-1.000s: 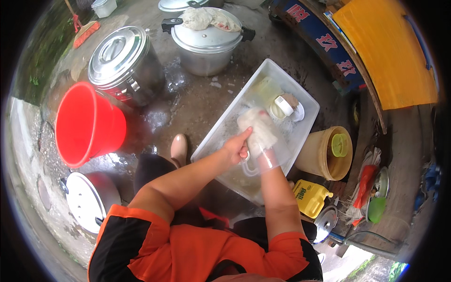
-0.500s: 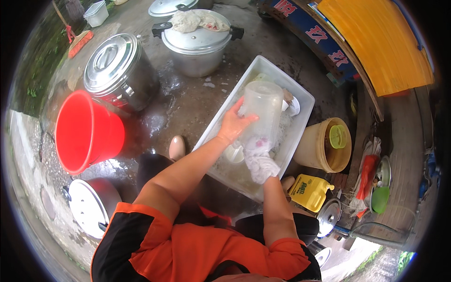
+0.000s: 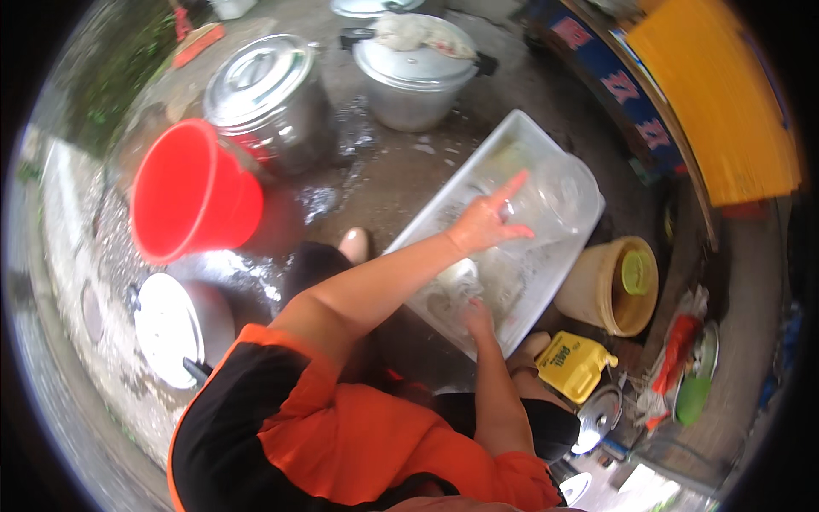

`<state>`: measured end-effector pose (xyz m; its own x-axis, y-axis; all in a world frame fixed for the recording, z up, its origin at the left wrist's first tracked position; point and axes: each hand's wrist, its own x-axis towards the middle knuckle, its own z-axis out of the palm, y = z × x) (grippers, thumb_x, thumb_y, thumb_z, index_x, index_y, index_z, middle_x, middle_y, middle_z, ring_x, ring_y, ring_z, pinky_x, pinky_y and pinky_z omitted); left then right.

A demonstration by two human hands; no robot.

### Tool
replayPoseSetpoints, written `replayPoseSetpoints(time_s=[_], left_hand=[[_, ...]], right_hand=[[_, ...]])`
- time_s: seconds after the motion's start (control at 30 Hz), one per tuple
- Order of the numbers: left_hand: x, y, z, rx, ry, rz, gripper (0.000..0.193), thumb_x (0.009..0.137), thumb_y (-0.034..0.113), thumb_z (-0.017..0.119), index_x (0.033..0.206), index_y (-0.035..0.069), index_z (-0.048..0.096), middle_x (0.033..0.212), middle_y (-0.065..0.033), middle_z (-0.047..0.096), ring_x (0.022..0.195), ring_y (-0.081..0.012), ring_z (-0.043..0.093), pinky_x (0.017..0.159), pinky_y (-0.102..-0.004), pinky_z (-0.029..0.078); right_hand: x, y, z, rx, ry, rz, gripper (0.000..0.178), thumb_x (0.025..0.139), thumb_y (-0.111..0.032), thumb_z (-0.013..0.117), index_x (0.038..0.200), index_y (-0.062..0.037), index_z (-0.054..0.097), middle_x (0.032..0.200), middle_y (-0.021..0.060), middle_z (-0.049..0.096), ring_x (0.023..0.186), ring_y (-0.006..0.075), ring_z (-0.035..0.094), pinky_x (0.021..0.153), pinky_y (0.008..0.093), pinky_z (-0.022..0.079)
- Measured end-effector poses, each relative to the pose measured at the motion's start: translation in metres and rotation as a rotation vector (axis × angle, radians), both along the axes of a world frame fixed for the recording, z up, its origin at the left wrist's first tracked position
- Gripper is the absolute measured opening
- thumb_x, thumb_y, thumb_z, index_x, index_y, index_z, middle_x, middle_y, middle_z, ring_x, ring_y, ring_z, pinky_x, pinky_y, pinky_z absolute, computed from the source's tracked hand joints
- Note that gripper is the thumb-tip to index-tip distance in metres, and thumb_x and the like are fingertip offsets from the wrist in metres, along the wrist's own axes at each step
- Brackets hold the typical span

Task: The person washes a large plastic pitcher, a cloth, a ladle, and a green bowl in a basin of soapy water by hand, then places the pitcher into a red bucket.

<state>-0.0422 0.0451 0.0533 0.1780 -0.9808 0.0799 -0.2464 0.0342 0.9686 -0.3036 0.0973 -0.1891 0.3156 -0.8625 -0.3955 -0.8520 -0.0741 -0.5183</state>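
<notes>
Inside a white rectangular tub (image 3: 432,226) of cloudy water, my left hand (image 3: 488,227) grips a clear plastic container (image 3: 570,192), thumb and forefinger spread along it. The container lies tilted, its round end toward the tub's far right side. My right hand (image 3: 479,319) reaches down into the water at the near end, and its fingers are blurred and partly hidden. Close by it a white bowl-like piece (image 3: 461,273) shows in the water. Whether the right hand still holds the pale cloth I cannot make out.
Right of the tub are a beige bucket (image 3: 589,288) with a green cup (image 3: 636,272) and a yellow jug (image 3: 573,365). On the left stand a red bucket (image 3: 175,196), a lidded steel pot (image 3: 303,115) and a smaller pot (image 3: 213,311). A pressure cooker (image 3: 414,94) sits beyond.
The clear container has tipped from near upright toward the right, with my left hand on it. My right hand, cloth-covered before, has come out of the container and dipped into the water.
</notes>
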Motion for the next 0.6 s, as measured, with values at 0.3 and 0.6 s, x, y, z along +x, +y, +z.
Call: replayPoseSetpoints(time_s=[0.3,0.6], left_hand=[[-0.009,0.025,-0.049,-0.064,-0.205,-0.045,0.091,0.072,0.042,0.071,0.144,0.021,0.019,0.069,-0.017,0.06,0.061,-0.0349,0.057,0.063,-0.0404,0.047],[0.09,0.077,0.061,-0.601,0.112,0.574,0.077,0.068,0.02,0.079,0.13,0.008,0.037,0.111,-0.0117,0.056,0.083,-0.0177,0.058,0.074,-0.0304,0.05]], right_hand=[[0.027,0.019,0.05,-0.035,-0.255,-0.099,0.039,0.082,-0.015,0.058,0.118,-0.0016,0.055,0.104,0.0138,0.06,0.089,0.0183,0.058,0.078,0.0309,0.045],[-0.009,0.016,0.051,-0.117,0.056,0.295,0.034,0.077,-0.021,0.061,0.106,-0.0033,0.061,0.103,0.0185,0.058,0.097,0.0299,0.056,0.087,0.0363,0.044]])
